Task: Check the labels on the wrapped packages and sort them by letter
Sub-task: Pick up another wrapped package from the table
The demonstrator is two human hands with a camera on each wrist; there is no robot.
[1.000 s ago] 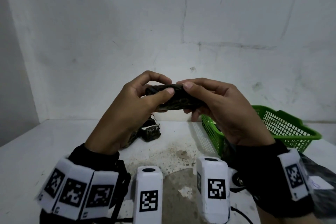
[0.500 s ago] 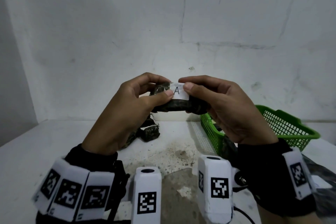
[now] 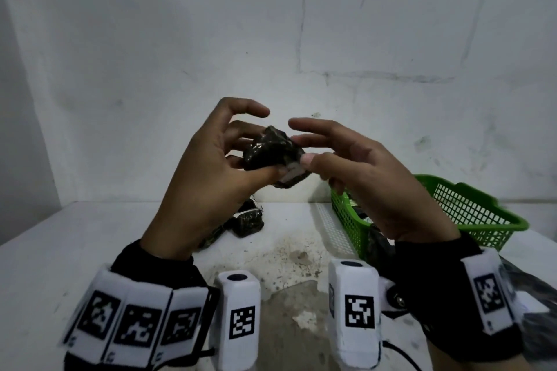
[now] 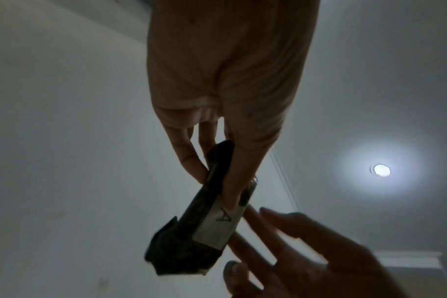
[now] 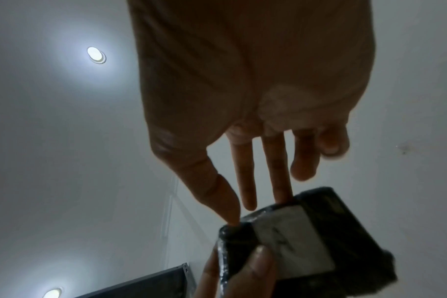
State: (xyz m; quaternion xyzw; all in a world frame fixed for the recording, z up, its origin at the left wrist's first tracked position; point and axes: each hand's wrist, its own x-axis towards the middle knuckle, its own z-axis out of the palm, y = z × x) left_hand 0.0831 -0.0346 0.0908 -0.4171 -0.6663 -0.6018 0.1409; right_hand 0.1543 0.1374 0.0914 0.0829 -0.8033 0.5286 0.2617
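Head: left hand (image 3: 208,172) pinches dark wrapped package (image 3: 271,153) mid-air above table (image 3: 75,238); right hand (image 3: 361,178) at its 3 o'clock, fingers spread, thumb touching. Green basket (image 3: 470,214) at 4 o'clock. Left wrist: label (image 4: 217,227) reads A. Right wrist: fingertips (image 5: 281,193) touch package.

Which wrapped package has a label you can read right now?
The held package, pinched by the left hand: its white label reads A. The table packages show no readable letter.
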